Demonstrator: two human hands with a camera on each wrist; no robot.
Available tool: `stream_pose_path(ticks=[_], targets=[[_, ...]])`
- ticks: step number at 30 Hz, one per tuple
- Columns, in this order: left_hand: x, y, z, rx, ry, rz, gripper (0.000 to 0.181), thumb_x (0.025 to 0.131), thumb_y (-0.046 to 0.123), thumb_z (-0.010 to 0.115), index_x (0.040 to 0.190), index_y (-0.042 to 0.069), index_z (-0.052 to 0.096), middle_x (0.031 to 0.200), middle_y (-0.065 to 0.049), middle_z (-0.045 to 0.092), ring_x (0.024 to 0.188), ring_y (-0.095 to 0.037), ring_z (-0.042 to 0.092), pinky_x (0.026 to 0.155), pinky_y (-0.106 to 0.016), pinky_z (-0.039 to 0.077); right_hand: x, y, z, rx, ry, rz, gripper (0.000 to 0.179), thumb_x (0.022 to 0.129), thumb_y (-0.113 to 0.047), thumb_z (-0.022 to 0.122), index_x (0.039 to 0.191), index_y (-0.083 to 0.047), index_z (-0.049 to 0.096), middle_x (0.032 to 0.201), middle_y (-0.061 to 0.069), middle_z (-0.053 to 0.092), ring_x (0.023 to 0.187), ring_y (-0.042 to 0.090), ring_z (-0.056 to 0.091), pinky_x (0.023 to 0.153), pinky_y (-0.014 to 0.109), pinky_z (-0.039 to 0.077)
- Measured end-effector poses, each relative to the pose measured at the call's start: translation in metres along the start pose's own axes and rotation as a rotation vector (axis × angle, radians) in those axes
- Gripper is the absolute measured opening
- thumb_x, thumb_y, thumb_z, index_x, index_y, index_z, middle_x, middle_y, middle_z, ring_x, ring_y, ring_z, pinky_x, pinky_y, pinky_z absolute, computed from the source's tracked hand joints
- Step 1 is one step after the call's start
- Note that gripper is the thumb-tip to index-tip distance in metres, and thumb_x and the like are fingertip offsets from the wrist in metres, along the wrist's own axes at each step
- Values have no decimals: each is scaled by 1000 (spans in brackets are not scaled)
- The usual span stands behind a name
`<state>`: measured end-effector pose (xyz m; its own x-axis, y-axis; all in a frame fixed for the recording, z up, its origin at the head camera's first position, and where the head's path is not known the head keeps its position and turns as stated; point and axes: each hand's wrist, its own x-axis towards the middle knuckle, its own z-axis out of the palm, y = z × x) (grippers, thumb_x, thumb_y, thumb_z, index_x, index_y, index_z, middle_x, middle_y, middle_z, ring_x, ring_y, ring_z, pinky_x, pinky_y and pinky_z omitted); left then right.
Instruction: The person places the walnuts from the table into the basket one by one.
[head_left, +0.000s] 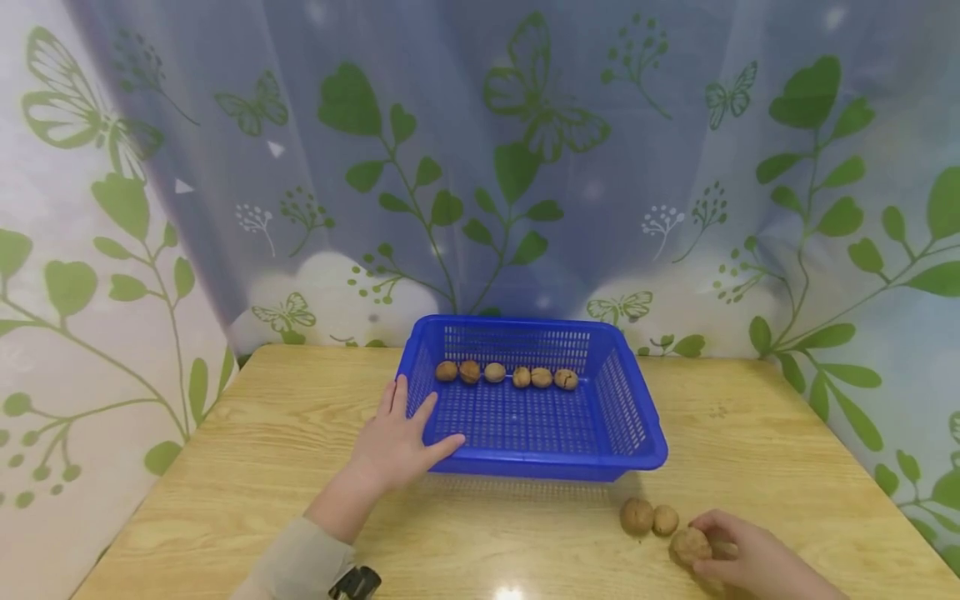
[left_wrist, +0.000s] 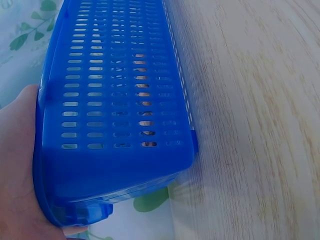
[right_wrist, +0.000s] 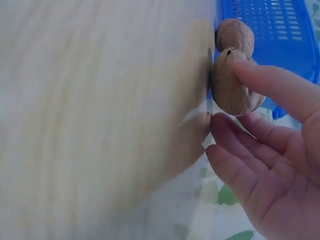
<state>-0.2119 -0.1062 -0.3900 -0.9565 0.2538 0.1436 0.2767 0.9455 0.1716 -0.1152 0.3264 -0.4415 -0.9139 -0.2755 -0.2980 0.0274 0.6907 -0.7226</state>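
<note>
My left hand (head_left: 396, 442) rests with spread, straight fingers on the left front corner of a blue plastic basket (head_left: 525, 467). In the left wrist view that hand (left_wrist: 17, 165) lies along the rim of the basket (left_wrist: 115, 170). A row of several walnuts (head_left: 494, 372) lies along the back of the basket's floor. My right hand (head_left: 750, 554) pinches a walnut (head_left: 690, 547) between thumb and fingers, low over the table front right. Left of it sit two more walnuts, a larger one (head_left: 637, 517) and a smaller one (head_left: 665, 520). The right wrist view shows the thumb on the held walnut (right_wrist: 235, 82).
Everything stands on a wood-grain table (head_left: 300, 467). A patterned curtain (head_left: 465, 167) with leaves and butterflies hangs behind it and along both sides. A dark strap device (head_left: 356, 583) is on the left wrist, over a light sleeve (head_left: 300, 558).
</note>
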Motion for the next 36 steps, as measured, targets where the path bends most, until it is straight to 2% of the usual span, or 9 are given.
stream_pose_path(ticks=[6,10,12,14,17,19,26,31,36], targets=[[1,3,-1,0,-6,8,85,69,76,21,132,19,32,137,-23,5,125,-35,1,83,-54,32,3,13,-5,51,-3,-54,44,76,-32,60,105,-1,49,99,9,54,86,24,52,67,38,45],[2,4,0,2,-14,15,86,69,76,20,132,19,32,137,-23,5,125,-35,1,83,-53,33,-2,15,-6,101,20,-16,50,76,-33,61,108,3,48,105,16,53,92,32,52,70,43,44],[2,4,1,8,-19,13,87,69,77,19,132,20,31,138,-23,4,125,-35,0,82,-53,33,-6,10,-6,107,48,48,56,74,-36,62,111,3,47,106,15,53,91,30,52,70,42,44],[2,4,1,4,-22,10,87,68,77,19,133,20,31,138,-23,3,125,-35,0,83,-53,33,-10,3,-9,103,67,55,60,75,-36,61,115,5,44,107,18,52,92,30,52,69,40,45],[2,2,2,-4,-19,5,86,69,76,20,133,19,31,138,-23,2,124,-35,-1,83,-53,32,-14,-8,-15,95,84,9,60,78,-32,58,118,9,40,109,21,50,92,28,52,70,35,45],[2,2,3,-7,-14,3,86,69,76,21,133,19,31,138,-23,2,124,-35,-1,83,-53,33,-16,-14,-21,77,91,-56,59,80,-28,57,119,12,37,112,25,47,93,29,52,69,31,46],[3,1,3,-15,11,6,85,70,75,22,132,19,32,137,-24,4,124,-36,0,82,-54,33,-20,-28,-35,76,143,-23,60,79,-33,56,123,4,36,118,24,42,102,35,46,71,34,45],[2,-1,2,-23,8,4,84,70,75,23,132,18,33,137,-24,4,124,-36,1,81,-55,32,-20,-36,-36,91,153,-63,57,81,-31,55,122,3,36,120,26,40,100,33,48,71,32,46],[1,-1,1,-24,5,9,85,70,76,22,132,18,33,137,-24,4,124,-36,0,82,-55,32,-18,-44,-36,50,182,-96,54,81,-32,55,121,1,39,118,23,43,99,31,49,72,32,45]])
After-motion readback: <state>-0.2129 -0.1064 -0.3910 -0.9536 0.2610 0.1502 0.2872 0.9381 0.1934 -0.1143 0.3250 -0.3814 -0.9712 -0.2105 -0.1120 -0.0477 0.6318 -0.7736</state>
